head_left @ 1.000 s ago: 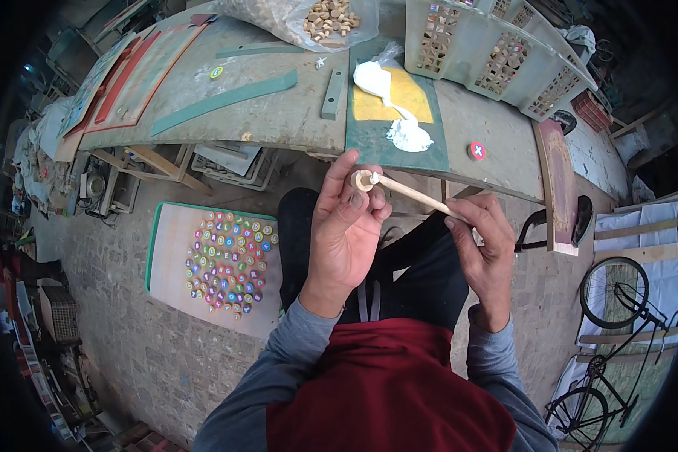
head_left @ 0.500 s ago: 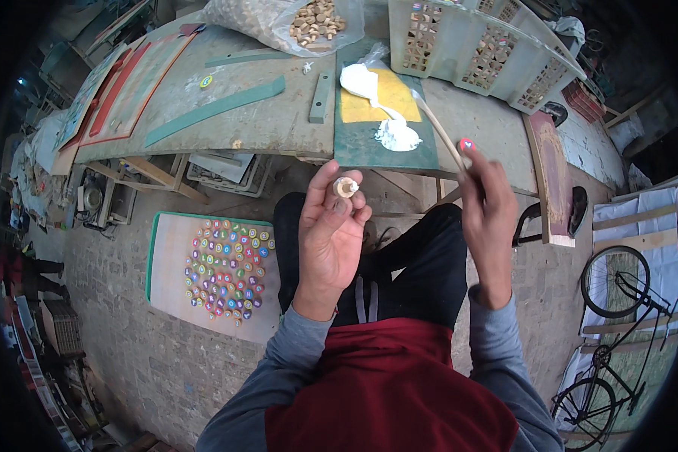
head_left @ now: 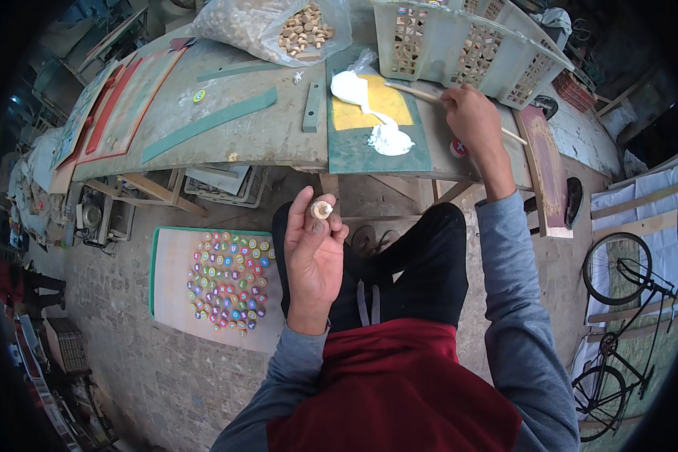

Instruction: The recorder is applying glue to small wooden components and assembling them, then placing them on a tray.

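My left hand [head_left: 314, 256], raised over my lap, pinches a small round wooden peg [head_left: 322, 209] between thumb and fingers; white paste shows on its stem. Over the table's right part, my right hand [head_left: 474, 124] is closed on a thin wooden stick [head_left: 408, 90]. The stick slants across the table, its far end at the edge of a yellow sheet [head_left: 346, 114] and its other end sticking out past my hand. White paste [head_left: 390, 141] lies in a heap on the green board [head_left: 346, 160], joined to a white bag-like lump [head_left: 349, 88]. Near my right wrist lies a red disc [head_left: 458, 148].
A plastic bag [head_left: 237, 30] of wooden pegs and a pale crate [head_left: 437, 49] stand at the table's back. Green strips [head_left: 211, 126] lie left. Below, a board [head_left: 175, 316] carries many coloured letter discs. A bicycle [head_left: 618, 324] is at the right.
My right hand has moved up and forward over the table, and the stick has swung to lie flatter. The left hand, still pinching the peg, has shifted slightly left and down.
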### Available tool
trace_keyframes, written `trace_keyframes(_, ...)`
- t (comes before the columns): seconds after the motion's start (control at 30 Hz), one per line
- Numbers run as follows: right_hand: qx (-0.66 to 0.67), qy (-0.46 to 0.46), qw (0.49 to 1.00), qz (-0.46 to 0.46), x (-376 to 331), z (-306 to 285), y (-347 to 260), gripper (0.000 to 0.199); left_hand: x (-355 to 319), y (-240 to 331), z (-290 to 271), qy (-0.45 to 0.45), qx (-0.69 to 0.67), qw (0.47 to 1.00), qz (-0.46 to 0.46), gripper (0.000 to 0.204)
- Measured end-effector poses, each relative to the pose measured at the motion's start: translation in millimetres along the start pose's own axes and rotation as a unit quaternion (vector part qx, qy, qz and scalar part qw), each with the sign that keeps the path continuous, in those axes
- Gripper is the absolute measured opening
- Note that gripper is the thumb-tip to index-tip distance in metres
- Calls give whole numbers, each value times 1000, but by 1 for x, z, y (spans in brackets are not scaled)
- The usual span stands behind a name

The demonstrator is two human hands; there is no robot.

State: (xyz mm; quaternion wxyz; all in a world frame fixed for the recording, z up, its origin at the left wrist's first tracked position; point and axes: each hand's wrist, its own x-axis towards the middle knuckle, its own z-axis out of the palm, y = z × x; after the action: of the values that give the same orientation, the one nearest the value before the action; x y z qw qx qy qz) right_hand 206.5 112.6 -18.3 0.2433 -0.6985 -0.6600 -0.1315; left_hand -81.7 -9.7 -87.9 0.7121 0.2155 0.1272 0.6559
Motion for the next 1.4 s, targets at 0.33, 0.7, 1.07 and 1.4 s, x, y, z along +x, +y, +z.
trace_keyframes(0.33,127,-106,986,-25,-38,-53,9,26,3,-6,-3,10,37,999,-7,55)
trace_keyframes(0.7,565,-80,821,33,-89,-63,-16,30,9,-14,31,-44,182,980,63,54)
trace_keyframes(1.07,810,-116,574,-26,-134,-27,-63,39,3,-22,40,-120,242,958,98,51)
trace_keyframes(1.4,797,-120,591,-41,-136,-29,-63,38,2,-24,35,-130,309,936,102,50)
